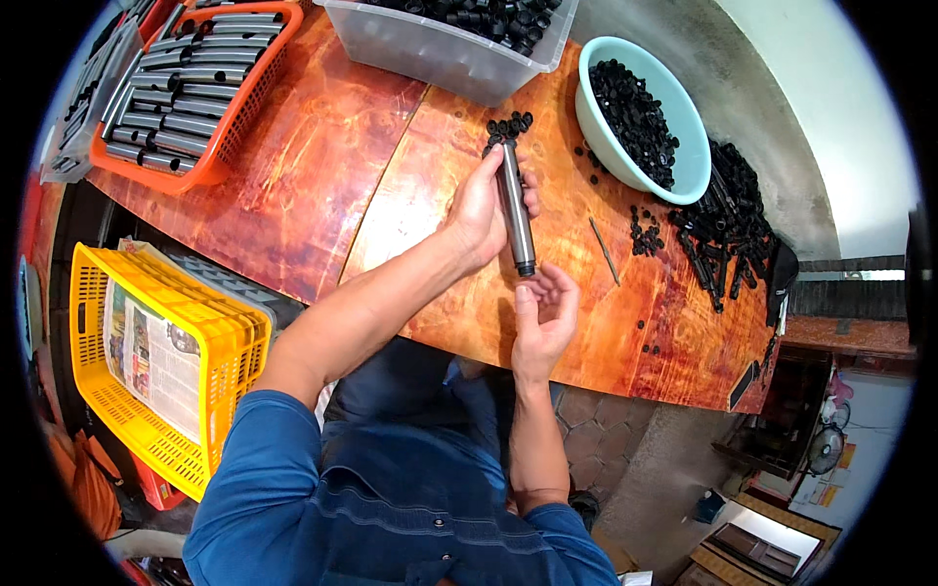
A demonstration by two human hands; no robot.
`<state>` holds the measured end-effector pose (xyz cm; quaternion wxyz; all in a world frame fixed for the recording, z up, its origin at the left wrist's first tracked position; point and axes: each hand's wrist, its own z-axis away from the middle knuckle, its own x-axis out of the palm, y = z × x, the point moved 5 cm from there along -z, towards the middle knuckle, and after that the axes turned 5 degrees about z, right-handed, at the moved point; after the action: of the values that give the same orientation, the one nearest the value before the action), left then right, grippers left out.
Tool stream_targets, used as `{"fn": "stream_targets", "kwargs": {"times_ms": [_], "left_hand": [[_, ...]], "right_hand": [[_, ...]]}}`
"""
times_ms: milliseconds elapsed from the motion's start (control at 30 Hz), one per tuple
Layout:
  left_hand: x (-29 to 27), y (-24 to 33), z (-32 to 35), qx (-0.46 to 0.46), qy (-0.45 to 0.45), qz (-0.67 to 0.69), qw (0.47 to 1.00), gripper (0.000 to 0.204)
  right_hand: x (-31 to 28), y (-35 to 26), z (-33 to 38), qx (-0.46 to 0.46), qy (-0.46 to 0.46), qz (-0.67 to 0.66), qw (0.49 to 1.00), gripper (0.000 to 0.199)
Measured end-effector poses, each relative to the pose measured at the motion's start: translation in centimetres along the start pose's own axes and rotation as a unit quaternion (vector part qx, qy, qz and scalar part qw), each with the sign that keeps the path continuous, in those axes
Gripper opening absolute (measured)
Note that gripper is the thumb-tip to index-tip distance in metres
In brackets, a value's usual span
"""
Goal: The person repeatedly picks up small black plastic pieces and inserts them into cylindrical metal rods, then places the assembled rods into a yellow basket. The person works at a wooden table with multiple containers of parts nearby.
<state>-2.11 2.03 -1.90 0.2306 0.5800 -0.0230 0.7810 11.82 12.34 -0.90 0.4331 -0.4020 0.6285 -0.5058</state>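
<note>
While the right hand (543, 311) cups loosely open just below centre, the left hand (481, 207) grips a grey tube (515, 205) above it, black cap (526, 267) seated on its near end. Upper left, an orange basket (256, 105) holds many tubes; upper right, a bowl (596, 127) of caps waits.

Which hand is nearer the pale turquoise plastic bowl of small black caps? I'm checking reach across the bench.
Right, narrowly. The right hand lies below and left of the bowl, at the grey metal tube's lower end. The left hand grips that tube farther left.
</note>
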Motion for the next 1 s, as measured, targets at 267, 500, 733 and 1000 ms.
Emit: {"fn": "stream_targets", "kwargs": {"times_ms": [267,500,733,1000], "left_hand": [[-0.6,-0.2,-0.4,0.014,-0.037,0.009,0.999,0.021],[0.7,-0.4,0.6,0.028,-0.047,-0.035,0.998,0.019],[-0.1,-0.6,0.1,0.036,-0.053,-0.042,0.997,0.018],[-0.4,-0.9,0.2,0.048,-0.021,-0.060,0.997,0.015]], "right_hand": [[-0.2,0.6,-0.6,0.047,0.041,-0.070,0.996,0.025],[-0.8,0.9,-1.0,0.066,0.051,-0.126,0.989,0.021],[-0.7,1.0,-0.7,0.056,0.044,-0.121,0.990,0.018],[-0.8,0.8,-0.8,0.066,0.064,-0.106,0.990,0.016]]}}
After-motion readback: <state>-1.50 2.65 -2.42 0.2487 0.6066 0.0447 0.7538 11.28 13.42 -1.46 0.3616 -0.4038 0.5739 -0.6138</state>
